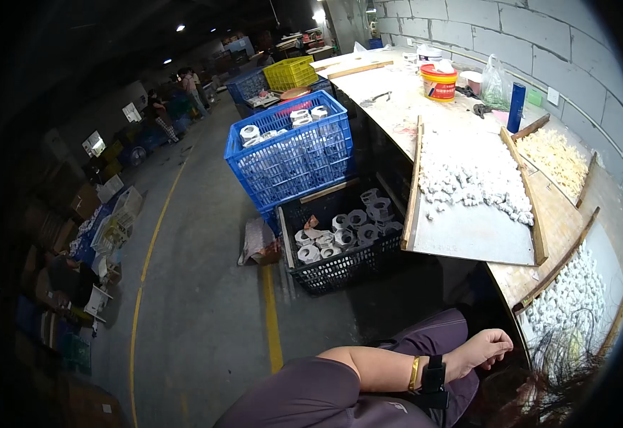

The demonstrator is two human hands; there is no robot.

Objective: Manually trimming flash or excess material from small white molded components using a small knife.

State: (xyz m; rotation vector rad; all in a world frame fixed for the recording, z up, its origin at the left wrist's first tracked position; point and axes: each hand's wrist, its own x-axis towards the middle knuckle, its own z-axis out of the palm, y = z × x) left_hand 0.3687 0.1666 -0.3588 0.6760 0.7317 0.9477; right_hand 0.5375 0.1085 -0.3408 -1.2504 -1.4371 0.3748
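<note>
The left hand (484, 352) lies near the lap over purple clothing (311, 389), wrist bent, fingers curled in toward the thumb; whether something small is pinched there cannot be told, and the right hand cannot be made out. Just to its right, past the table (514, 279) edge, the small white pieces (572, 285) lie heaped between two wooden strips, partly hidden by loose dark hair (568, 335) at the lower right. Ahead of the hand, a pale board (468, 232) juts past the table's edge, its two long sides fenced by wooden strips and its near end unfenced, with more white bits (472, 178) spread over its middle and far part. Dark open room lies below that lip, bounded on the left by a black crate (333, 279) of white ring-like parts (354, 221). Behind it a blue crate (290, 167) rises higher, blocking the way along the table's left side; left of both, grey floor (204, 307) runs open past a yellow line (158, 250). Farther along the table are pale yellow pieces (554, 157), a blue cylinder (516, 107) standing upright and a red-and-yellow bucket (439, 87), with a block wall (468, 32) behind.
</note>
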